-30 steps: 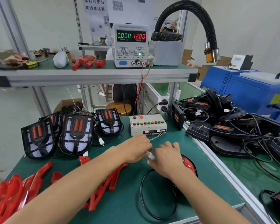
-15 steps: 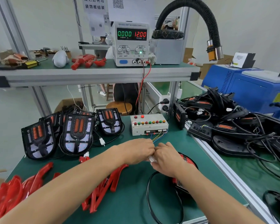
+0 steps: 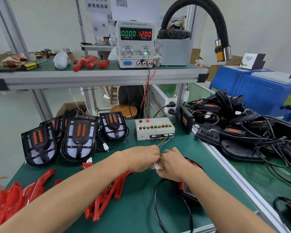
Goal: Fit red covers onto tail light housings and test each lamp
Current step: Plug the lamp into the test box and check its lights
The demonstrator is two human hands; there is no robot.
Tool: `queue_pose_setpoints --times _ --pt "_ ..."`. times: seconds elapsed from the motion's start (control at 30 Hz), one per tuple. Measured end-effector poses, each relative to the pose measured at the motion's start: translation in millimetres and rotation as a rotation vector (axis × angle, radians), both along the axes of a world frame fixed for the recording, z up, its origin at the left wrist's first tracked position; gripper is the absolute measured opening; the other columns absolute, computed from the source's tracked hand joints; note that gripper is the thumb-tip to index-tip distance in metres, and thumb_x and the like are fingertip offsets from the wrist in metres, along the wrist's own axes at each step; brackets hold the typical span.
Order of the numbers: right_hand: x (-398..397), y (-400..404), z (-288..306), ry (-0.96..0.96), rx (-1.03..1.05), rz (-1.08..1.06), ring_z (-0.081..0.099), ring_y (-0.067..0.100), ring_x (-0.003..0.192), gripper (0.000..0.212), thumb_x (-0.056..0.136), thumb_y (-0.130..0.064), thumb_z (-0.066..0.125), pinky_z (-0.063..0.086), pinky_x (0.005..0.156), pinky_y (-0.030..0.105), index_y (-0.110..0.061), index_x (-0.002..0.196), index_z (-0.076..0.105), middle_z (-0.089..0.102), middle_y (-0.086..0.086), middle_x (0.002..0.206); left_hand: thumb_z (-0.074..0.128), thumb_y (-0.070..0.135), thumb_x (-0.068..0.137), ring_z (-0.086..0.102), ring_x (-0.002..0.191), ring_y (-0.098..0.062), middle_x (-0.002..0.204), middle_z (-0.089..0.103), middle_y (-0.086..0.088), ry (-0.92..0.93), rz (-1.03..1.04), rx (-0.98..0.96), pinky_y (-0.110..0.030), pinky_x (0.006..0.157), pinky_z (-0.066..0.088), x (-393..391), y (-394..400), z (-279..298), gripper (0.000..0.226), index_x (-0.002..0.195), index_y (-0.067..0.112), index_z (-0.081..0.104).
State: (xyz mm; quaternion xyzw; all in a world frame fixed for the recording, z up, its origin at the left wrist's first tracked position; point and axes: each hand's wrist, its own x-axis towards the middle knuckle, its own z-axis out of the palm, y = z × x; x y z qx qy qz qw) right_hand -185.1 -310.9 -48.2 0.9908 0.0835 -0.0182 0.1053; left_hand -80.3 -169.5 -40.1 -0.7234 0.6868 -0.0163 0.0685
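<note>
My left hand (image 3: 142, 158) and my right hand (image 3: 172, 163) meet at the bench's middle, both pinching a white plug connector (image 3: 158, 166) between them. Coloured wires (image 3: 163, 142) run from it back to the grey test box (image 3: 154, 129). Under my right wrist lies a covered tail lamp (image 3: 186, 189) with its black cable (image 3: 158, 204) looping toward me. Several uncovered black housings (image 3: 79, 138) stand at the left. Loose red covers (image 3: 106, 197) lie beneath my left forearm, with more red covers (image 3: 8, 199) at the far left.
A power supply (image 3: 136, 44) on the shelf reads 0.000 and 12.00. A pile of black lamps and cables (image 3: 238, 130) fills the right-hand bench. A blue machine (image 3: 262, 91) stands behind it, and a black extraction hose (image 3: 222, 37) hangs overhead.
My hands have drawn together until the fingers touch around the white connector. The view has shifted slightly forward.
</note>
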Motion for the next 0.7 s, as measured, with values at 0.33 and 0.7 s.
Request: queue_pose_setpoints --times 0.33,0.7 --pt "-3.1 -8.1 -2.2 0.079 0.193 -0.057 0.051 0.022 0.084 0.036 0.092 -0.038 0.049 0.037 0.088 0.038 -0.010 0.102 0.069 0.047 -0.009 0.074 0.056 0.019 0.103 0.048 0.120 -0.026 0.116 0.063 -0.009 0.005 0.003 0.003 -0.036 0.104 0.040 7.9 12.6 3.2 0.017 0.104 0.004 0.065" --pt "-12.3 -12.6 0.4 0.117 0.317 -0.237 0.056 0.026 0.119 0.039 0.090 -0.053 0.058 0.034 0.099 0.041 -0.017 0.085 0.072 0.069 0.005 0.126 0.052 0.020 0.089 0.039 0.133 -0.028 0.139 0.053 -0.005 -0.231 0.225 0.005 -0.044 0.118 0.025 -26.8 15.9 -21.3 0.041 0.127 0.017 0.066"
